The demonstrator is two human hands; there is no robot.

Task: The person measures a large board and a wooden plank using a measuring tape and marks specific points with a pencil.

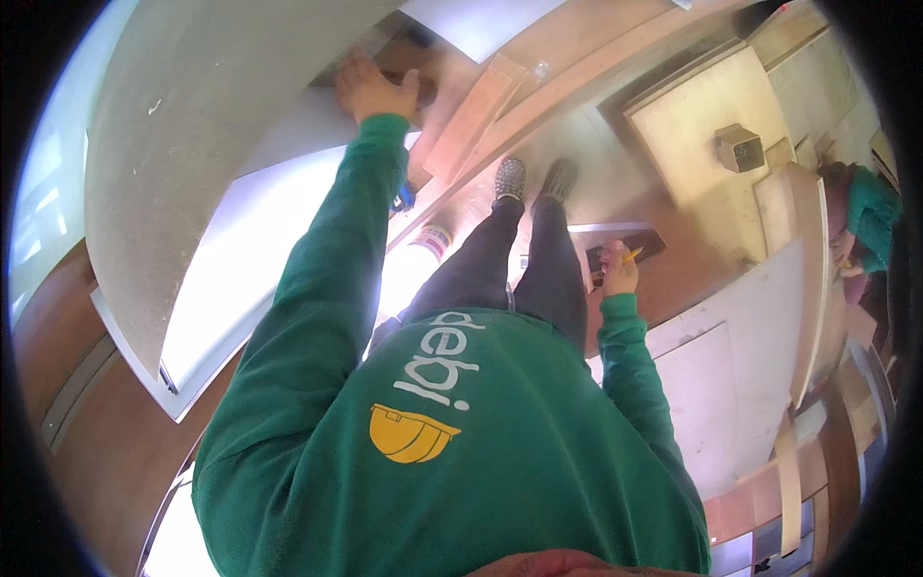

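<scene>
My left hand (375, 94) reaches far forward at the upper left, thumb spread away from the fingers. It rests against dark, blurred material beside a wooden block (478, 117); what lies under the fingers is partly hidden. Lower and to the right, my right hand (618, 271) is closed, with a thin yellow pencil (633, 255) sticking out of it. Just behind that hand lies a dark panel with a pale edge (615, 228); whether the fingers touch it I cannot tell.
A large pale curved sheet (183, 125) fills the upper left. A white panel (240, 250) lies below it. On the right, a cream board (707, 115) bears a square hollow post piece (738, 149). A bucket (433, 240) stands near my feet. Another person (870, 221) in a green sleeve is at far right.
</scene>
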